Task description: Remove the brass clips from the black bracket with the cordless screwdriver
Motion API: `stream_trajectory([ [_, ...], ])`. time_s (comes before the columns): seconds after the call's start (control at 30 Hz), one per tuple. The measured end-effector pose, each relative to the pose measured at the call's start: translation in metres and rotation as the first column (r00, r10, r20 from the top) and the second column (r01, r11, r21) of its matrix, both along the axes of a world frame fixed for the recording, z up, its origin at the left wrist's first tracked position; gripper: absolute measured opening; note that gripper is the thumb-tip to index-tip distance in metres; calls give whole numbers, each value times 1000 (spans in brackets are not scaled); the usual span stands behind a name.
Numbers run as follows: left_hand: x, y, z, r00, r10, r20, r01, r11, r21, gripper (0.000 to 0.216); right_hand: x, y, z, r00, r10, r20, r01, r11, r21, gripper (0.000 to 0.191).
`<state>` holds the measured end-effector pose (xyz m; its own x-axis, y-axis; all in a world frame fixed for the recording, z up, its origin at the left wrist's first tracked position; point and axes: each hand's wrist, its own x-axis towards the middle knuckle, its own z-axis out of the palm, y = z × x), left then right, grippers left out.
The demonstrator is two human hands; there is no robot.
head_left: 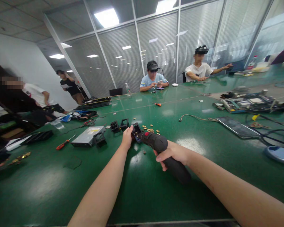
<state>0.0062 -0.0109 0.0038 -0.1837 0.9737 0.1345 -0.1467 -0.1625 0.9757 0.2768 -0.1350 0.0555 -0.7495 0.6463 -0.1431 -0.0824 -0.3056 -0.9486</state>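
My right hand [167, 156] is wrapped round the grip of a black cordless screwdriver [156, 142] with a red switch on its side. Its nose points into a small black plastic housing [137, 128]; whether the bit touches a screw inside I cannot tell. With closed fingers, my left hand [127, 137] steadies that housing by its left side. Small brass-coloured pieces [150, 130] lie scattered just beyond it. Two similar black housings [115, 126] stand to the left of my left hand. One small loose part [144, 152] rests on the table nearer to me.
A silver disc drive [87, 136] with another black housing [99, 139] sits left, beside an orange screwdriver [63, 143]. At right are a tablet [238, 127], cables and a circuit board [253, 101]. Two people [153, 77] sit across the green table [85, 189]; others stand at left.
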Motion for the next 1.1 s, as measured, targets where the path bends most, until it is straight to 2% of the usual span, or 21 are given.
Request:
stream_trajectory([
  [0.67,-4,7,0,1000,-15,-18,13,998,-60,51,5,1,6,998,27,-52,-27,1000,-9,27],
  [1.1,-3,4,1,1000,-18,-14,16,997,-76,55,5,4,2,999,19,-51,-19,1000,-13,29],
])
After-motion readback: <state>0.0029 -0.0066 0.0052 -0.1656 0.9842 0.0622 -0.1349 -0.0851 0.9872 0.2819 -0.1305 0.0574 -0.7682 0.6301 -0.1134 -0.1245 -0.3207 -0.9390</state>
